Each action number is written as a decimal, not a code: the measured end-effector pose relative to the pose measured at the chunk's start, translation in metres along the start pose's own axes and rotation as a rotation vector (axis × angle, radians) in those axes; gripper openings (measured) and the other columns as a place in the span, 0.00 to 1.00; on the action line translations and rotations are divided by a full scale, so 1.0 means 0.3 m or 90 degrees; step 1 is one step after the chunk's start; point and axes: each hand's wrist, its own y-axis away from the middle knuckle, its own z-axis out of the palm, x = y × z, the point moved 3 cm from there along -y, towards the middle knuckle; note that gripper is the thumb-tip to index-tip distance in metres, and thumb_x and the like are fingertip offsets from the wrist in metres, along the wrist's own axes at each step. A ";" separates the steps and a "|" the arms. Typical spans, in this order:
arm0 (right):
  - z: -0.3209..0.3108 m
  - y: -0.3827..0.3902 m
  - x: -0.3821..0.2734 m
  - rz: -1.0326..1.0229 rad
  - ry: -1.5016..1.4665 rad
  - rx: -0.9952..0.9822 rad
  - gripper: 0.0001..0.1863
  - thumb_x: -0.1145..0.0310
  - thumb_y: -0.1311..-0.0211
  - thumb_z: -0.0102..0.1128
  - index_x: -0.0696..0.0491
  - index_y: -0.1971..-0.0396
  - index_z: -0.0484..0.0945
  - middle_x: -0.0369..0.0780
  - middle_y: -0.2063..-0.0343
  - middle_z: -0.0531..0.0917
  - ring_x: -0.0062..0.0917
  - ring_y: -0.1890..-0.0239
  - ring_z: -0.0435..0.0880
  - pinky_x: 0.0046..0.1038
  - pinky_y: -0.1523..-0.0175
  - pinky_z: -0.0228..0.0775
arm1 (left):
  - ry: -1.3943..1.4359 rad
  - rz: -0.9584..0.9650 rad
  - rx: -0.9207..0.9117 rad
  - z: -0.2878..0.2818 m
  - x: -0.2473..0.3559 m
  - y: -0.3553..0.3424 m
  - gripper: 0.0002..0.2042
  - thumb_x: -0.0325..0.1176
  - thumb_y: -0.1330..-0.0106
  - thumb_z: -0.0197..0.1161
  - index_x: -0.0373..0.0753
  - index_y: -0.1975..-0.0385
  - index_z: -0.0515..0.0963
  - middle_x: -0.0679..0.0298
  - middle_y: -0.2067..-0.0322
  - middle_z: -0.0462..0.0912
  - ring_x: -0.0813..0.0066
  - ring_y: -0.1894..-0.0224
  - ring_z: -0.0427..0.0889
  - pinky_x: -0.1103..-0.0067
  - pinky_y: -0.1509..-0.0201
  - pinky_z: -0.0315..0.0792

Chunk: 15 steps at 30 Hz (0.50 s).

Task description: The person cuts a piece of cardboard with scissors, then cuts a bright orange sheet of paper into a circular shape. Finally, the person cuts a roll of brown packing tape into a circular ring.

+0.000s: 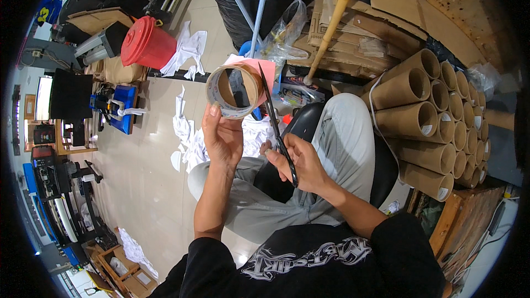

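My left hand [225, 140] holds up a wide roll of tape [215, 96] by its lower edge. The roll's open core faces me, and something dark shows within it. A pink sheet [268, 69] sits behind the roll; whether the two touch I cannot tell. Black scissors [274, 123] are in my right hand [303, 163], fingers closed round the handles. Their blades point up and away, beside the roll's right edge, and look nearly closed. Both hands are above my lap, where my legs in pale grey trousers [345, 132] are bent.
Stacked cardboard tubes [397, 85] stand close on my right. White scraps [207, 138] lie over the floor ahead and left. Farther off are a red lidded bucket [144, 44], a bamboo pole [334, 22], flattened cardboard [395, 0] and a black plastic bag [221, 8].
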 end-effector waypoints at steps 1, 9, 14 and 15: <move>-0.002 0.000 -0.002 -0.006 0.006 0.001 0.24 0.57 0.37 0.73 0.54 0.78 0.67 0.29 0.83 0.65 0.13 0.79 0.60 0.23 0.76 0.52 | 0.002 0.003 0.006 0.001 0.001 -0.001 0.22 0.38 0.31 0.63 0.33 0.42 0.71 0.59 0.48 0.80 0.75 0.48 0.81 0.74 0.38 0.74; -0.011 0.008 -0.030 0.003 0.084 0.001 0.25 0.56 0.38 0.74 0.55 0.80 0.69 0.30 0.86 0.66 0.13 0.81 0.60 0.24 0.77 0.52 | 0.012 0.001 0.029 -0.030 0.016 -0.004 0.20 0.38 0.32 0.64 0.35 0.45 0.73 0.63 0.51 0.81 0.78 0.51 0.81 0.74 0.38 0.73; -0.025 0.019 -0.068 0.042 0.100 -0.024 0.25 0.57 0.37 0.73 0.55 0.81 0.69 0.31 0.87 0.68 0.11 0.82 0.68 0.21 0.78 0.56 | 0.049 -0.004 0.029 -0.063 0.022 -0.004 0.20 0.38 0.32 0.64 0.35 0.44 0.73 0.61 0.49 0.81 0.74 0.49 0.82 0.71 0.37 0.75; -0.031 0.020 -0.055 0.030 0.087 -0.029 0.24 0.57 0.37 0.73 0.55 0.81 0.69 0.31 0.86 0.68 0.11 0.82 0.70 0.21 0.78 0.56 | 0.071 -0.012 0.016 -0.078 0.021 -0.010 0.21 0.38 0.31 0.63 0.36 0.43 0.73 0.59 0.46 0.80 0.70 0.46 0.82 0.68 0.38 0.77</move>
